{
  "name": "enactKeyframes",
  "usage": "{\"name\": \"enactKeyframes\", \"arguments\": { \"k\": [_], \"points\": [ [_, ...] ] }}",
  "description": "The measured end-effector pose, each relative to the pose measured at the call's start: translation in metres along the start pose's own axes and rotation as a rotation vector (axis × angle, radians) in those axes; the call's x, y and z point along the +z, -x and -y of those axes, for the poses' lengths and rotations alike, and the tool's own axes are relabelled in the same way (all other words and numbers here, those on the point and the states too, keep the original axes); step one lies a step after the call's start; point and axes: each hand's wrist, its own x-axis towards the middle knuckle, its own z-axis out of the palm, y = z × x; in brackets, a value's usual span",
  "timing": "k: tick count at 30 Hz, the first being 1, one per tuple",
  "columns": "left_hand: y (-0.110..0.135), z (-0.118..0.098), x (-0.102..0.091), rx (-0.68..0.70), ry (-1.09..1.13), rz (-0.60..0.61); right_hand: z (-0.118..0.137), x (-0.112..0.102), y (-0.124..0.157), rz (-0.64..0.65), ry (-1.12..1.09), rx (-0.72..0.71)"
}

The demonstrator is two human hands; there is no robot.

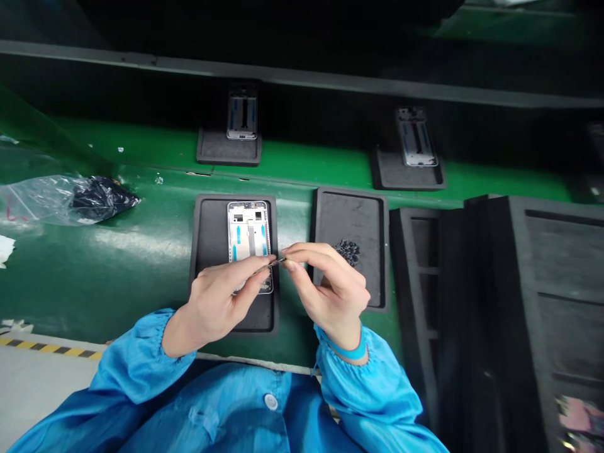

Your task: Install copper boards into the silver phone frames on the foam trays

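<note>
A thin, dark, narrow part [270, 265], seen nearly edge-on, is pinched between the fingertips of my left hand [221, 296]. My right hand [333, 286] pinches its other end between thumb and index finger; its exact kind I cannot make out. Just beneath my left fingers lies a silver phone frame [248, 236] with blue strips, partly covered by that hand. The frame rests in a black foam tray [210, 220]. Beside my right hand, a second black foam tray [325, 211] holds a small heap of tiny black pieces [348, 251].
Two more phone frames [242, 113] [416, 136] rest on small black trays at the back. On the left lies a clear plastic bag [51, 195] with black contents. Tall black foam trays [500, 283] stand at the right, on the green table [141, 264].
</note>
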Motion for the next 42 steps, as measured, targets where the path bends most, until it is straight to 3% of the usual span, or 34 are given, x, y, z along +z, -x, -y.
{"name": "enactKeyframes", "arguments": {
  "k": [5, 12, 17, 21, 25, 29, 32, 39, 42],
  "points": [
    [0.0, 0.002, -0.001, 0.043, 0.017, 0.027, -0.001, 0.001, 0.0, 0.007, 0.033, -0.053],
    [0.001, 0.001, -0.002, -0.02, 0.089, 0.039, -0.003, 0.005, 0.003, -0.026, -0.129, 0.035],
    [0.003, 0.003, -0.006, 0.034, 0.115, 0.125, -0.003, 0.006, 0.007, -0.035, -0.298, 0.176],
    [0.003, 0.005, -0.007, 0.037, 0.143, 0.132, -0.002, 0.007, 0.007, -0.059, -0.248, 0.185],
    [0.006, 0.004, -0.001, -0.03, 0.192, 0.09, -0.001, 0.007, 0.006, -0.07, -0.135, 0.121],
    [0.012, 0.004, 0.006, -0.179, 0.38, -0.002, -0.001, 0.006, 0.005, -0.064, -0.191, 0.157],
    [0.014, 0.004, 0.008, -0.285, 0.446, 0.013, 0.0, 0.006, 0.005, -0.053, -0.261, 0.174],
    [0.012, 0.002, 0.006, -0.281, 0.546, 0.063, 0.002, 0.009, 0.004, -0.068, -0.312, 0.209],
    [0.007, 0.002, 0.005, -0.425, 0.624, 0.076, 0.002, 0.008, 0.003, -0.067, -0.318, 0.25]
  ]
}}
